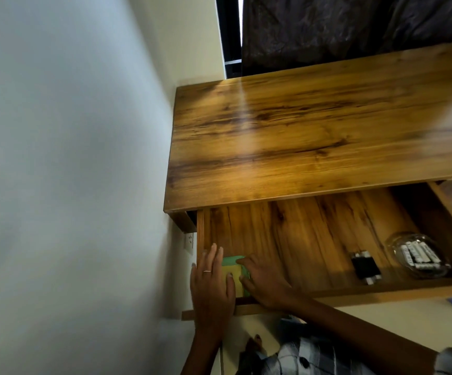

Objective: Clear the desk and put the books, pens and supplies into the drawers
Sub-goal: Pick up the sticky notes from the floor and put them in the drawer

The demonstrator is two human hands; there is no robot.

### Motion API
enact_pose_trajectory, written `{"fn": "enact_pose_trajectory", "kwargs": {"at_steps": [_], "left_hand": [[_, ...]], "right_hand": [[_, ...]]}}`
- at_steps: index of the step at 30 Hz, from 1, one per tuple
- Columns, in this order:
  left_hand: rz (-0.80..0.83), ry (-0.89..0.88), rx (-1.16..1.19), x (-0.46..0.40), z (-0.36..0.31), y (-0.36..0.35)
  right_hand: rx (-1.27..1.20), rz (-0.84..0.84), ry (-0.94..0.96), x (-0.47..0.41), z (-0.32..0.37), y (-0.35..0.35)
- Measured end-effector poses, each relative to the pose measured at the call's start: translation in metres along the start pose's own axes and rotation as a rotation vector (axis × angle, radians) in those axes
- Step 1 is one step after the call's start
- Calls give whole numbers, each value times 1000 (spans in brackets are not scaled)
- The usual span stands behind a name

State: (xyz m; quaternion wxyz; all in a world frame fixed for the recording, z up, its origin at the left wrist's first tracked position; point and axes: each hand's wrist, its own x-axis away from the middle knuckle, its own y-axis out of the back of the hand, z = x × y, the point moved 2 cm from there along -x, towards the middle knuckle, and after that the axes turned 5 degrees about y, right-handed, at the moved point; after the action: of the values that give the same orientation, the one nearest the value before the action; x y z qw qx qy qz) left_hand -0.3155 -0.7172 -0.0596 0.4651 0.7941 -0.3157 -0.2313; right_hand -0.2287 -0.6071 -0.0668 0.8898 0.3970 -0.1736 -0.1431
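Nearly there: our left hand lies flat-fingered and our right hand curls on the sticky-note pads, lower centre, inside the open drawer; the desk top shows bare.
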Motion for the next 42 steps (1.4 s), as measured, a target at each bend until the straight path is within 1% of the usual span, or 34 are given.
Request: {"fn": "enact_pose_trajectory", "kwargs": {"at_steps": [2,5,9,12,14,20,27,31,34,36,39,42], "left_hand": [[78,-97,19,4,-16,-10],[166,-259,13,8,-41,-21],[265,-471,-43,12,-60,-29],[316,-579,-113,11,-61,-33],[314,-621,-125,9,-59,-35],[280,-609,-117,-7,-61,-34],[177,-585,-129,-54,-67,-32],[155,-591,-213,-90,-71,-35],[147,-556,-264,-114,-74,-37],[137,-530,-285,-127,-74,-41],[77,-524,-300,-135,-71,-50],[-10,-499,-216,-137,-73,-57]], "right_hand": [[174,-44,76,15,-6,5],[385,-80,121,40,-24,13],[470,-167,121,79,-47,32],[558,-135,136,97,-61,39],[578,-102,149,98,-65,38],[583,-137,176,87,-69,44],[596,-224,189,45,-78,66],[665,-245,102,14,-83,85],[652,-263,16,-6,-91,102],[656,-262,-8,-18,-96,109],[704,-264,19,-32,-105,111],[741,-341,79,-37,-112,111]]}}
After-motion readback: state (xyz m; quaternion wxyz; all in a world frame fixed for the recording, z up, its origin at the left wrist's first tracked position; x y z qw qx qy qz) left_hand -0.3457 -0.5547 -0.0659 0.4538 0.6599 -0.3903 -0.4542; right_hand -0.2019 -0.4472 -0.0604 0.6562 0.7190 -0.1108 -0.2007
